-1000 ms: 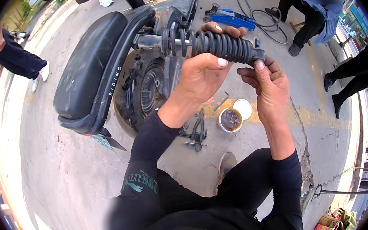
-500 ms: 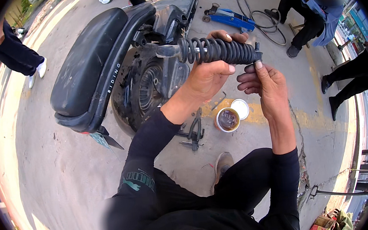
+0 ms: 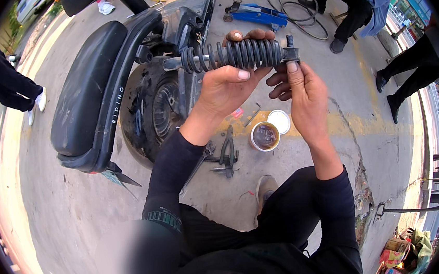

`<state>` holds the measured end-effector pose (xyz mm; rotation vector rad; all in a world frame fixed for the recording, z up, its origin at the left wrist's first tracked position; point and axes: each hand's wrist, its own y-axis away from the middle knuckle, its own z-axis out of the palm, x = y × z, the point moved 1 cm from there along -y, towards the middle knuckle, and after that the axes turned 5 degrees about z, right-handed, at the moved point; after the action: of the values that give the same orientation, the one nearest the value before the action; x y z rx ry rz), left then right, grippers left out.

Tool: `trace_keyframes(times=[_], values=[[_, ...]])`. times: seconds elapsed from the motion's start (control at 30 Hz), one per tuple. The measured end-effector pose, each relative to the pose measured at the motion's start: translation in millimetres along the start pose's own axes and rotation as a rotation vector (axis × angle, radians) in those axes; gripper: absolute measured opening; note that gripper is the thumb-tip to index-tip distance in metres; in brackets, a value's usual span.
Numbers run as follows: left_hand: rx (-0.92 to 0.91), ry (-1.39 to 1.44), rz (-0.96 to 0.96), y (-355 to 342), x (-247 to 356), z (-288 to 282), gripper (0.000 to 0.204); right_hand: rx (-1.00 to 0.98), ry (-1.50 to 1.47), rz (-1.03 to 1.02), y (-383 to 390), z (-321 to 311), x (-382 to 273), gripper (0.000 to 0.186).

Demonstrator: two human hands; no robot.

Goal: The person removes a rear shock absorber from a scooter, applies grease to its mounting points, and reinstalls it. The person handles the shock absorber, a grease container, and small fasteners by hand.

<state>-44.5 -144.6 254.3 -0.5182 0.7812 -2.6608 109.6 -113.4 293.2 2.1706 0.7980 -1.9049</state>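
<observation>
A black coil-spring shock absorber (image 3: 259,53) is held up crosswise in front of me, its bare metal end to the left. My left hand (image 3: 225,81) wraps round the spring, thumb below and fingers over the top. At the right end, my right hand (image 3: 303,82) pinches the mounting eye with thumb and fingers. Behind the left hand stands a scooter's rear wheel (image 3: 164,102), with the black seat (image 3: 90,88) tilted beside it. On the ground below are an open tub of brown grease (image 3: 265,136), its white lid (image 3: 279,122) and pliers (image 3: 227,154).
A blue floor jack (image 3: 256,16) and a looped hose (image 3: 307,22) lie beyond my hands. One person in blue sits at the far right; other people stand at the right (image 3: 406,68) and left (image 3: 11,84). An L-shaped hex key (image 3: 252,114) lies near the tub.
Both hands have moved left with the shock absorber, which has turned nearer to level. The whole view has shifted slightly. Both hands keep their hold.
</observation>
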Motion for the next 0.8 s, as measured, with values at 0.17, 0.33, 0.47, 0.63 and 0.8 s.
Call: trace_keyframes(times=[0.17,0.33,0.47,0.63,0.8], values=[[-0.024,0.057,0.016,1,-3,6,0.055,-0.292,-0.531,0.196,-6,-17,13,0.036],[0.093,-0.062,-0.022,4,-11,8,0.054,0.048,0.436,-0.082,-11,-22,17,0.037],[0.125,-0.004,-0.023,0,-12,8,0.052,-0.057,-0.154,0.215,-15,-23,20,0.032],[0.13,0.039,0.014,4,5,16,0.051,-0.072,-0.027,0.142,-4,-6,-6,0.037],[0.223,-0.16,0.061,-1,-16,31,0.052,0.226,0.927,-0.188,-2,-15,1,0.038]])
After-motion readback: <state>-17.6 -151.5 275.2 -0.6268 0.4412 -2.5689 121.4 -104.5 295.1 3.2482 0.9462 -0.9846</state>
